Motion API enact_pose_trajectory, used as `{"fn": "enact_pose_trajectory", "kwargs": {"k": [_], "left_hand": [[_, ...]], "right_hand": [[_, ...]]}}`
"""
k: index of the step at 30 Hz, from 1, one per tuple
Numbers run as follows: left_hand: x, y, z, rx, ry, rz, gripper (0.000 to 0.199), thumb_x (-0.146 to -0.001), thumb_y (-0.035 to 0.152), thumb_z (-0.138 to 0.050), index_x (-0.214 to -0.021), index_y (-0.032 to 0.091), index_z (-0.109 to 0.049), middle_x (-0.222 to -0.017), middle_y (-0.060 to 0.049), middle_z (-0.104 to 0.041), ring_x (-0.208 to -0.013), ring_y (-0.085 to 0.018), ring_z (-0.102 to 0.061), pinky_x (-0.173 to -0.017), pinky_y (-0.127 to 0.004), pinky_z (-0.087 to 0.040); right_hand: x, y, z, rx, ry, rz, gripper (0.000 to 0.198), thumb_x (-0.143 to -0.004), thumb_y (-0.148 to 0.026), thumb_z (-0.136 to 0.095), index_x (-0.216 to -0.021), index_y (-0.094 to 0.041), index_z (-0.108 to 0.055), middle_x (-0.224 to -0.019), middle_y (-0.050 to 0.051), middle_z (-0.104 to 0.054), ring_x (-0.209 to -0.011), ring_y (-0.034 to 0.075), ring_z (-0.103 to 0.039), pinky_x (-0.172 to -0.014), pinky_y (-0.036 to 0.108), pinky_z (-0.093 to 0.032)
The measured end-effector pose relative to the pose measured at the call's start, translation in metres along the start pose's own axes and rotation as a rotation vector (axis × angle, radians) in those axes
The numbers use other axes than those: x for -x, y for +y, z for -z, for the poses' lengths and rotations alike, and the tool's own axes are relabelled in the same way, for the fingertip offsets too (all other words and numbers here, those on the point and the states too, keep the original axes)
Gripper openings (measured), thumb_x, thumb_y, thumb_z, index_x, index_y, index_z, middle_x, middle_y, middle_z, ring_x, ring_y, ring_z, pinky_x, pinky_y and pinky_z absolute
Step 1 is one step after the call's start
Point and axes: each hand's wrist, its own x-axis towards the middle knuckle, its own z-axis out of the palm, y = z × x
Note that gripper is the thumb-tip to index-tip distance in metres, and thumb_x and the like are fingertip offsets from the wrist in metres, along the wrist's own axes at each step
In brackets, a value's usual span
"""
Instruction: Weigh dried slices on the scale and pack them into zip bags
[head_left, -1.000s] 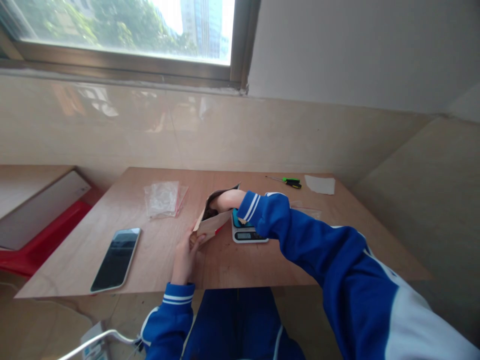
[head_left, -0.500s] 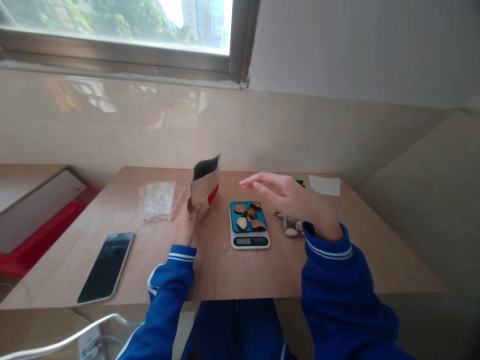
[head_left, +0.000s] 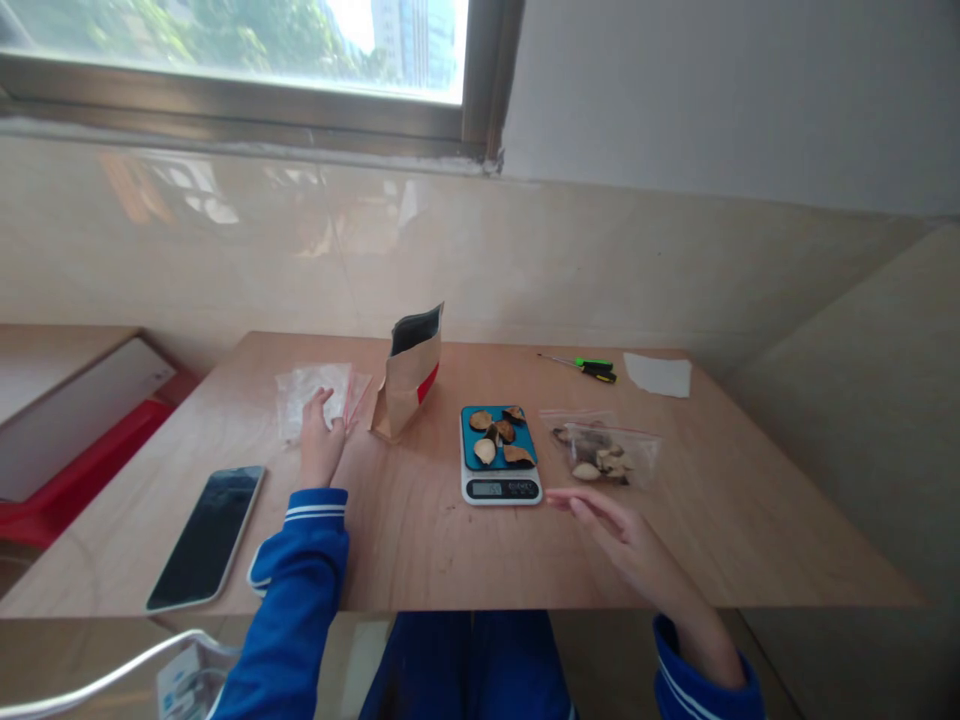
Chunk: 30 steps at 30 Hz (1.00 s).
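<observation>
My left hand [head_left: 322, 445] is at the stack of clear zip bags [head_left: 296, 402], its fingers apart and nothing visible in them. Whether it touches the bags I cannot tell. To its right an open brown paper pouch [head_left: 411, 388] stands by itself, dark inside, with a red patch. Several dried mushroom pieces [head_left: 504, 432] lie on the blue plate of a small digital scale [head_left: 502, 490]. My right hand [head_left: 607, 525] is beside the scale's lower right corner, fingers stretched out and holding nothing. Two zip bags of dried mushroom pieces [head_left: 611, 455] lie beyond it.
A phone [head_left: 206, 540] lies on the left of the wooden table. At the back right are two screwdrivers [head_left: 592, 368] and a white sheet of paper [head_left: 658, 375]. A white cable [head_left: 135, 672] runs below the table's front edge. A wall and window close off the back.
My left hand has let go of the paper pouch and moved left to the clear bags. My right hand has come down and toward me, uncovering the screwdrivers and mushroom bags.
</observation>
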Motion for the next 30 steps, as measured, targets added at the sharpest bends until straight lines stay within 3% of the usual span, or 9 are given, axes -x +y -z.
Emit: {"fn": "enact_pose_trajectory", "kwargs": {"k": [4,9,12,15,18,21,24,27,30], "left_hand": [[-0.014,-0.009,0.004,-0.141,-0.034,0.050,0.036,-0.081,0.025,-0.051,-0.113,0.011,-0.060,-0.120,-0.019,-0.061,-0.120,-0.032,-0.054,-0.105,-0.050,-0.038],[-0.012,-0.004,0.003,-0.255,-0.041,0.100,0.020,-0.075,0.028,-0.057,-0.086,0.016,-0.069,-0.097,-0.017,-0.069,-0.105,-0.038,-0.057,-0.096,-0.059,-0.038],[0.000,0.010,0.013,-0.282,0.020,0.116,0.023,-0.079,0.027,-0.053,-0.090,0.015,-0.069,-0.093,-0.014,-0.070,-0.097,-0.033,-0.059,-0.094,-0.054,-0.040],[0.032,0.038,0.025,-0.265,0.140,0.098,0.033,-0.087,0.035,-0.048,-0.105,0.013,-0.065,-0.099,-0.013,-0.068,-0.091,-0.027,-0.060,-0.091,-0.046,-0.043],[0.085,0.076,0.032,-0.062,0.300,-0.006,0.033,-0.088,0.040,-0.053,-0.107,0.015,-0.063,-0.100,-0.010,-0.066,-0.082,-0.021,-0.059,-0.080,-0.037,-0.047],[0.139,0.108,0.031,0.098,0.215,-0.131,0.029,-0.088,0.034,-0.057,-0.111,0.017,-0.060,-0.092,-0.006,-0.064,-0.077,-0.018,-0.059,-0.071,-0.032,-0.048],[0.175,0.123,0.028,0.170,0.067,-0.258,0.026,-0.088,0.028,-0.057,-0.113,0.022,-0.060,-0.100,-0.007,-0.063,-0.090,-0.020,-0.061,-0.078,-0.035,-0.050],[0.189,0.123,0.027,0.166,-0.022,-0.318,0.029,-0.092,0.023,-0.049,-0.118,0.026,-0.060,-0.111,-0.008,-0.064,-0.105,-0.023,-0.059,-0.089,-0.040,-0.049],[0.190,0.116,0.028,0.137,0.033,-0.335,0.035,-0.090,0.022,-0.053,-0.124,0.027,-0.057,-0.114,-0.009,-0.062,-0.109,-0.023,-0.058,-0.092,-0.042,-0.048]], "right_hand": [[0.010,0.015,-0.004,-0.043,0.027,-0.061,0.046,-0.087,-0.059,-0.051,-0.104,-0.022,-0.073,-0.109,0.013,-0.073,-0.105,0.028,-0.067,-0.098,0.043,-0.050],[0.014,0.011,-0.015,-0.080,-0.001,-0.043,0.043,-0.090,-0.056,-0.050,-0.105,-0.022,-0.072,-0.106,0.011,-0.073,-0.103,0.027,-0.068,-0.097,0.042,-0.050],[0.011,-0.003,-0.029,-0.092,-0.073,-0.011,0.039,-0.093,-0.050,-0.047,-0.105,-0.023,-0.071,-0.107,0.009,-0.073,-0.104,0.026,-0.067,-0.098,0.041,-0.049],[0.003,-0.020,-0.053,-0.113,-0.152,0.076,0.034,-0.096,-0.044,-0.045,-0.106,-0.023,-0.070,-0.108,0.007,-0.071,-0.105,0.023,-0.065,-0.100,0.039,-0.047],[-0.009,-0.037,-0.089,-0.201,-0.111,0.152,0.032,-0.096,-0.040,-0.045,-0.115,-0.024,-0.064,-0.118,0.007,-0.066,-0.107,0.020,-0.063,-0.098,0.036,-0.048],[-0.020,-0.050,-0.127,-0.355,0.002,0.146,0.036,-0.095,-0.041,-0.046,-0.125,-0.024,-0.054,-0.126,0.009,-0.061,-0.107,0.019,-0.063,-0.093,0.033,-0.051],[-0.026,-0.057,-0.148,-0.463,0.060,0.127,0.036,-0.093,-0.044,-0.048,-0.120,-0.021,-0.054,-0.116,0.010,-0.066,-0.098,0.018,-0.066,-0.086,0.031,-0.054],[-0.026,-0.058,-0.150,-0.496,0.096,0.106,0.033,-0.092,-0.046,-0.050,-0.107,-0.019,-0.061,-0.100,0.009,-0.071,-0.091,0.020,-0.069,-0.082,0.032,-0.055],[-0.022,-0.056,-0.144,-0.559,0.062,0.050,0.032,-0.086,-0.048,-0.059,-0.097,-0.019,-0.066,-0.094,0.009,-0.074,-0.089,0.023,-0.071,-0.082,0.034,-0.057]]}}
